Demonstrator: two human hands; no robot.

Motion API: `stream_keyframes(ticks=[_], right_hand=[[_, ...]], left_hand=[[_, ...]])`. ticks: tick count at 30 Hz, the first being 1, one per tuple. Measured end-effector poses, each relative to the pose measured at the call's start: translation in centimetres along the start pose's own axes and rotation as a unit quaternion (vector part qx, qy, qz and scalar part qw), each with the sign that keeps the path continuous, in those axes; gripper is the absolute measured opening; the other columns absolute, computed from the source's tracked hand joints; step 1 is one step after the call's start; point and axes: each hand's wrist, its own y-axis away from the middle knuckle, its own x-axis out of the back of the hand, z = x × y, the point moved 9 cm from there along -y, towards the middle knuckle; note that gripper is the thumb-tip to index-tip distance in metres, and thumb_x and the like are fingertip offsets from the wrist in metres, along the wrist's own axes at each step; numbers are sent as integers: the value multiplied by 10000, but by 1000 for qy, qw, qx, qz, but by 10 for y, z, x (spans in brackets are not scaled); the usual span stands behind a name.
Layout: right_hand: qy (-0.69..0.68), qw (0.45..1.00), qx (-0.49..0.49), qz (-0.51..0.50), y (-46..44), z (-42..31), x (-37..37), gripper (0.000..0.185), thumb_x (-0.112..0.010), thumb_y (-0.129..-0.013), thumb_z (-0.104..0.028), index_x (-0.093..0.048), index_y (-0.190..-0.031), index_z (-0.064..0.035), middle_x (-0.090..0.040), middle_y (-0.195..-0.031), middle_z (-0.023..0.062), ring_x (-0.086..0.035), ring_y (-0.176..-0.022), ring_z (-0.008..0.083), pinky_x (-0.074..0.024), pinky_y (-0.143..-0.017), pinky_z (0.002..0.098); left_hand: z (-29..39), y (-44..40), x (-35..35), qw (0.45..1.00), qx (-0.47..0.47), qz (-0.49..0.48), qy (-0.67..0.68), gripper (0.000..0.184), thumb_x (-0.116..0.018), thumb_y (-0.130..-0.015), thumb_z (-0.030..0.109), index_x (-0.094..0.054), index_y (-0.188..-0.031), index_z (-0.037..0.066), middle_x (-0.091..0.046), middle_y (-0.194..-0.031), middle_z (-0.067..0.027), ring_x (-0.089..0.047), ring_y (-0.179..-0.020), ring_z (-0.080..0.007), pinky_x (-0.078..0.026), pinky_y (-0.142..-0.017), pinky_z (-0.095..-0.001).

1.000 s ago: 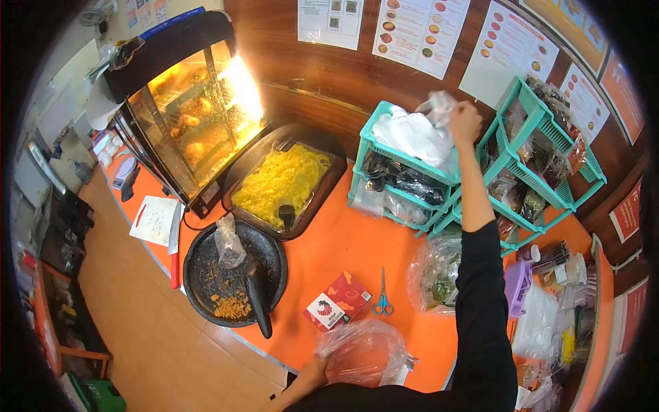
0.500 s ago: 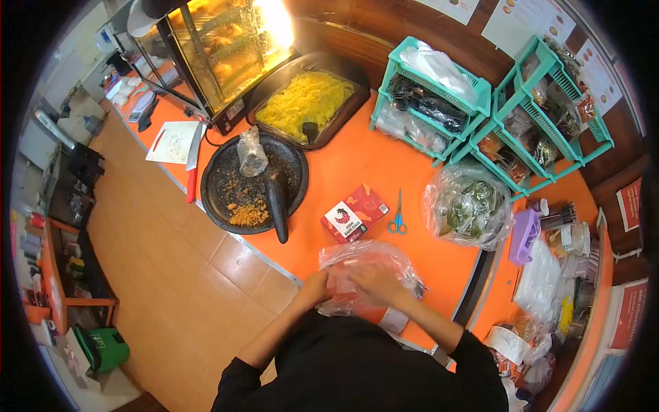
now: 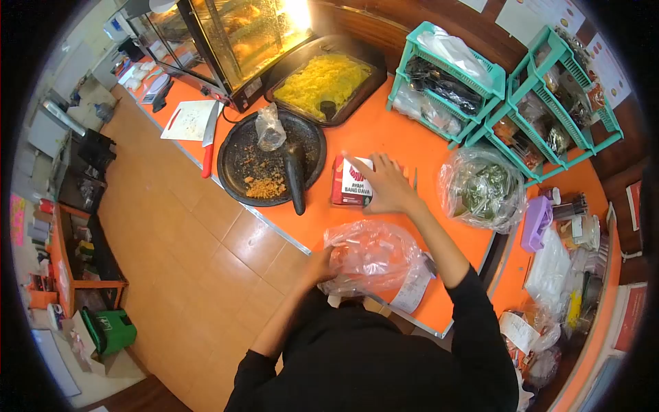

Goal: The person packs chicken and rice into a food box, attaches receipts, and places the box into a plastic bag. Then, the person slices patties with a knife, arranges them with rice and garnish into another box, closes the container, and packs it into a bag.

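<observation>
My right hand (image 3: 392, 184) reaches over the counter, its fingers around the far and right sides of a small red and white printed box (image 3: 353, 187). The hand covers the box's right part. Nearer my body, my left hand (image 3: 318, 266) closes on the left edge of a clear plastic bag (image 3: 374, 257), which lies puffed and crumpled on the orange counter. A printed paper slip (image 3: 412, 288) lies at the bag's right side. Scissors (image 3: 414, 178) show partly behind my right hand.
Left of the box sits a dark stone mortar (image 3: 233, 165) with a pestle (image 3: 295, 180), orange crumbs and a small plastic bag. A red-handled knife (image 3: 208, 154) lies beside it. Behind are a tray of yellow food (image 3: 316, 86) and teal racks (image 3: 446, 89); bagged greens (image 3: 484, 192) stand right.
My right hand has left the plastic bag and moved forward to the box, which has turned. My left hand stays at the bag's left edge. The view has shifted slightly.
</observation>
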Motion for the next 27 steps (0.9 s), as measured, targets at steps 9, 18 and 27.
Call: stream_keyframes(ticks=[9, 18, 27], right_hand=[[-128, 988, -34, 76, 105, -40, -63, 1145, -828, -465, -404, -306, -1476, -278, -477, -1167, 165, -451, -1150, 361, -313, -996, 505], [16, 997, 70, -15, 113, 7, -97, 794, -767, -615, -446, -473, -1344, -332, -519, -1223, 157, -489, -1177, 322, -354, -1008, 482], [174, 972, 116, -112, 117, -56, 133, 254, -562, -873, -315, -648, -774, -98, -646, -714, 111, -560, -614, 282, -434, -741, 394]], left_hand=[[-11, -42, 11, 987, -120, -33, 97, 865, -839, -529, 163, -485, -1307, 27, -660, -1095, -174, -636, -1011, -278, -493, -897, -375], [38, -45, 50, 988, -136, -76, 16, 941, -693, -568, -24, -306, -1424, 31, -532, -1293, -216, -526, -1199, -331, -435, -995, -378], [233, 39, 194, 965, -133, 27, -224, 539, -508, -662, -92, -622, -1161, 76, -681, -856, -98, -648, -759, -238, -499, -694, -363]])
